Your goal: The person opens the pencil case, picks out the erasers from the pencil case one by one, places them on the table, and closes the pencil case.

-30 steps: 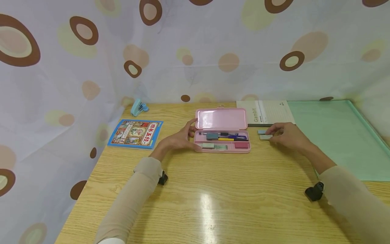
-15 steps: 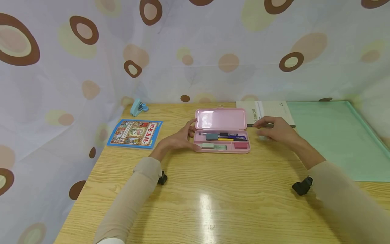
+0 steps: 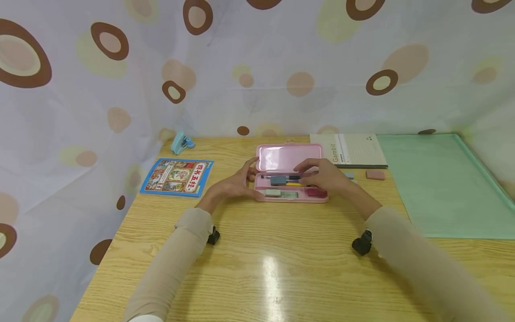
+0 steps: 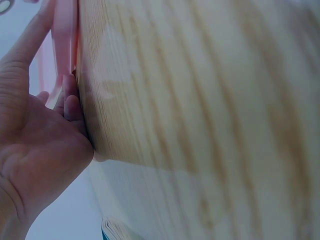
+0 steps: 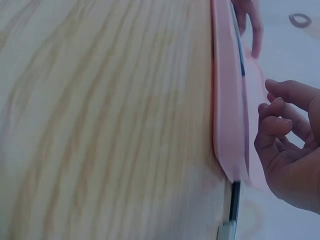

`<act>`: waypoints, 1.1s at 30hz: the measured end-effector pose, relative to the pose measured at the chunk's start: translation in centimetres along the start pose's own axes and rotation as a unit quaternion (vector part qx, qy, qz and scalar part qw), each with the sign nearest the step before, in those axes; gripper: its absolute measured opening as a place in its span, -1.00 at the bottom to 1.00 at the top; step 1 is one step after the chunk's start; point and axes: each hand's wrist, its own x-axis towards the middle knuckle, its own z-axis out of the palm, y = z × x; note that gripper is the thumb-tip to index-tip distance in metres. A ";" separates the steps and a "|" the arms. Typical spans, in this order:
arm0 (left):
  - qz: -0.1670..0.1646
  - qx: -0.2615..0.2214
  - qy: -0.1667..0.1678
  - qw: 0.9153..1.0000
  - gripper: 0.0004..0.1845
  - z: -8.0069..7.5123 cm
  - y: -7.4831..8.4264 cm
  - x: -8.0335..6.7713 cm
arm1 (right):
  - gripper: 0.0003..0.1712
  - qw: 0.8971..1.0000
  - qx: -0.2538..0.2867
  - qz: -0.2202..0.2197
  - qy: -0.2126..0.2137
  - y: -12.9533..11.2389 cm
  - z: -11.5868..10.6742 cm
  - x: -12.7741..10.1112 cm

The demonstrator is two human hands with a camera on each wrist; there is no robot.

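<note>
Right hand (image 3: 322, 176) is now hovering over the open case (image 3: 293, 188); a second ago it was out at the erasers on the tabletop (image 3: 281, 259) beside the case. Fingers are loosely curled above the pen tray; cannot tell whether they are pinching anything. One grey eraser is gone from its earlier spot, so it is probably being carried into the case.

Left hand (image 3: 237, 183) is bracing the case's left end as before, fingers straight against the wall and lid, gripping nothing.

Count:
- case: 1, lid up, mid-tabletop
- erasers outside the case: 2, one grey (image 3: 349, 175), one pink (image 3: 375, 174)
- erasers in the case: 3 showing
- pens: several, count unclear
- notebook (image 3: 354, 150): 1
- picture book (image 3: 177, 176): 1
- stapler (image 3: 182, 143): 1
- green mat (image 3: 446, 183): 1
</note>
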 end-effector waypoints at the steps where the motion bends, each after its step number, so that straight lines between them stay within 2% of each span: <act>1: 0.000 0.002 0.000 1.000 0.32 0.0 0.0 0.0 | -0.57 1.000 0.000 -0.005 -0.002 -0.1 0.5 0.3; 9: 0.005 0.005 -0.001 1.000 0.31 0.0 -0.1 0.0 | -0.62 0.999 -0.034 -0.021 0.000 -0.6 3.1 2.4; 20: 0.005 -0.005 0.000 1.000 0.28 0.0 0.0 -0.2 | -0.70 0.992 -0.118 -0.014 0.039 -1.7 4.2 3.1; 27: 0.002 -0.004 -0.001 1.000 0.28 0.0 0.0 -0.2 | -0.74 0.992 -0.112 -0.023 0.048 -1.1 3.6 2.7; 33: 0.000 0.000 0.000 1.000 0.30 0.0 -0.1 -0.2 | -0.77 0.996 -0.082 -0.006 0.043 -0.7 1.1 1.3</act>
